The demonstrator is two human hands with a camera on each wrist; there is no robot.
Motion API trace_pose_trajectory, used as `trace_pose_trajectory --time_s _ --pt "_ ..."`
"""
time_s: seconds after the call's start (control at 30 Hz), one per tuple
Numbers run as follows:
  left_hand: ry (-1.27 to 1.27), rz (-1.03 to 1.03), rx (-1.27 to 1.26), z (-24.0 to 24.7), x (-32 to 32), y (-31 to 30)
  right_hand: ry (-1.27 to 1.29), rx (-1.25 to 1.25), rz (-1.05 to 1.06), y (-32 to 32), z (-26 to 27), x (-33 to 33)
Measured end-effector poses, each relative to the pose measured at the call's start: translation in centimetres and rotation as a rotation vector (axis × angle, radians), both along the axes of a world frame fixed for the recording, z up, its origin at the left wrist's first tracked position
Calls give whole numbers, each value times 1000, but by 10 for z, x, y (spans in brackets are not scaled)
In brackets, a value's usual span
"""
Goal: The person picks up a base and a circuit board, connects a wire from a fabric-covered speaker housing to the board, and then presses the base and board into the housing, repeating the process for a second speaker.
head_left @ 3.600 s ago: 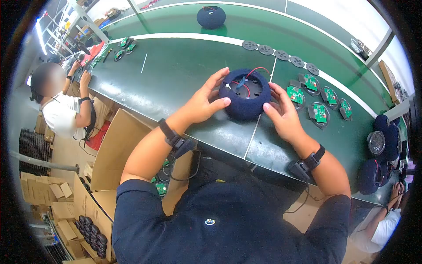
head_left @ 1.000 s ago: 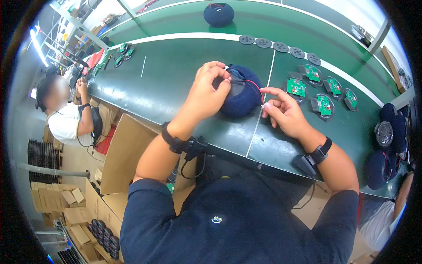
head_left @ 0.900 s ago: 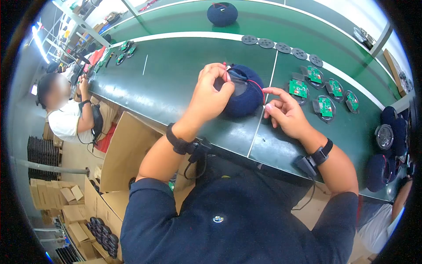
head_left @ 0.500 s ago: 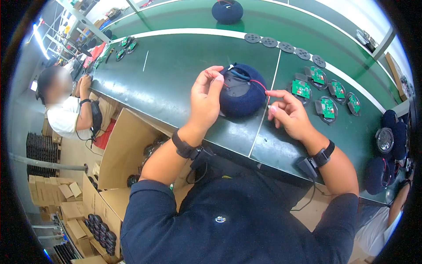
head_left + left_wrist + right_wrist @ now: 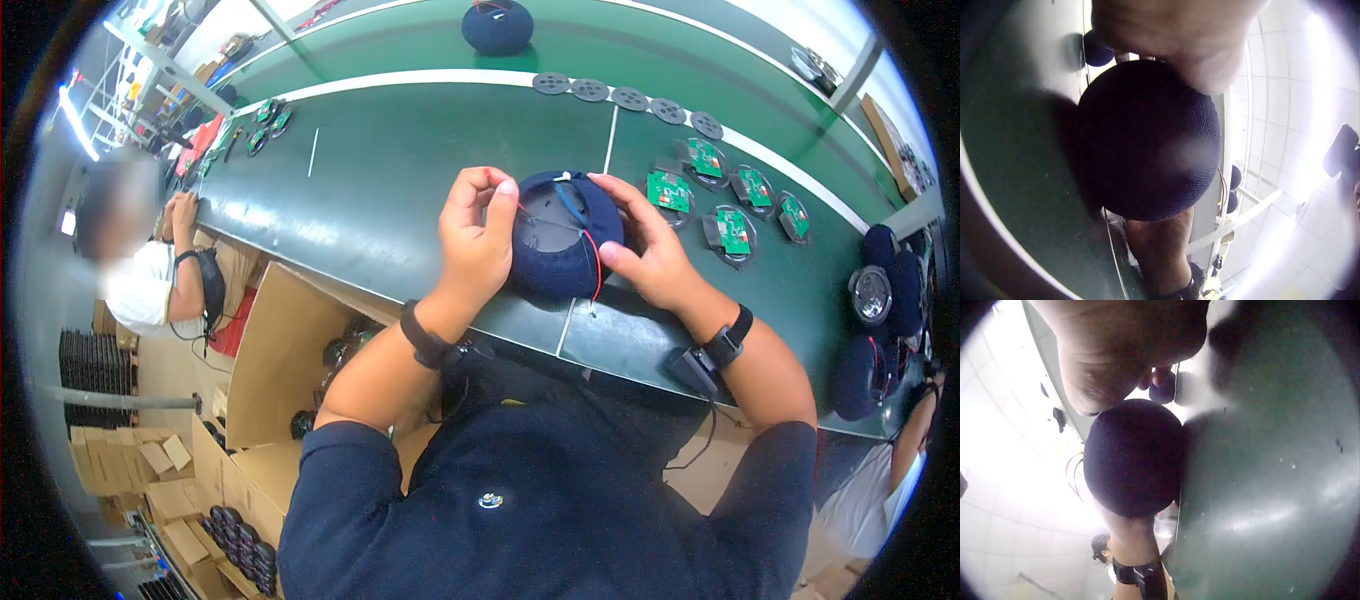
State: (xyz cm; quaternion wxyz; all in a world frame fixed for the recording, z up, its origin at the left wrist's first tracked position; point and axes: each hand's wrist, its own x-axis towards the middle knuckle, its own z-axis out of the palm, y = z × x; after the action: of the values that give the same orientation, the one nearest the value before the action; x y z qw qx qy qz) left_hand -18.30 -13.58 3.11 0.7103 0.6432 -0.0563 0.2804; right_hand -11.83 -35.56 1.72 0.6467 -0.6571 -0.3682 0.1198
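A navy fabric-covered round speaker shell (image 5: 560, 278) sits on the green bench in front of me in the head view, its opening facing up. A grey inner floor (image 5: 545, 238), a blue wire (image 5: 572, 205) and a red wire (image 5: 598, 262) show in it; the red wire runs over the near rim. My left hand (image 5: 474, 238) is at the shell's left side, thumb and forefinger pinching a thin red wire end. My right hand (image 5: 652, 250) grips the right side, thumb near the rim. Both wrist views show mostly the shell's dark side (image 5: 1147, 144), hiding the fingertips.
Several green circuit boards (image 5: 733, 232) on clear round discs lie at the right. A row of grey perforated discs (image 5: 630, 98) lines the bench's back edge. Another navy shell (image 5: 497, 28) stands behind. A cardboard box (image 5: 285, 350) and a seated person (image 5: 140, 290) are at left.
My right hand has let go of the red wire by the shell and moved onto its right side. The shell has turned and come slightly nearer. The left hand keeps its pinch.
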Motion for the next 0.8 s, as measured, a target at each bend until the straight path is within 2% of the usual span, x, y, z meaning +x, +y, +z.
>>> trace_pose_trajectory --time_s 0.03,0.1,0.13,0.17,0.23,0.3,0.4,0.43,0.5,0.57,0.63,0.67,0.73,0.8 --pt "-1 -17 -2 -4 -1 -1 -1 -2 -17 -1 2 -1" --pt "-6 83 119 -14 -4 2 -53 -76 -40 0 7 -2" --pt "-51 160 306 -10 -10 4 -27 -65 -56 1 12 -4" --pt "-58 145 301 -8 -18 5 -32 -70 -72 0 14 -3" --pt "-1 162 376 -3 -33 5 109 2 -118 1 14 3" --pt "-8 85 351 3 -43 2 34 94 -176 2 13 14" --pt "1 -6 684 11 -48 5 -23 15 -378 -5 54 10" --pt "-33 -55 754 20 -47 3 -28 17 -375 -9 67 6" --pt "-49 -224 708 27 -47 2 -773 -259 -107 -18 84 -1" --pt "-114 -272 746 37 -35 13 -803 -367 -50 -11 86 -20" --pt "26 -382 534 40 -14 28 -870 -484 -129 -6 74 -34" --pt "-2 -306 522 41 4 33 -833 -469 -148 -4 67 -38" --pt "176 -271 423 32 52 50 -805 -453 -172 -1 64 -37" --pt "273 -148 516 25 99 68 -794 -385 -141 1 65 -33"
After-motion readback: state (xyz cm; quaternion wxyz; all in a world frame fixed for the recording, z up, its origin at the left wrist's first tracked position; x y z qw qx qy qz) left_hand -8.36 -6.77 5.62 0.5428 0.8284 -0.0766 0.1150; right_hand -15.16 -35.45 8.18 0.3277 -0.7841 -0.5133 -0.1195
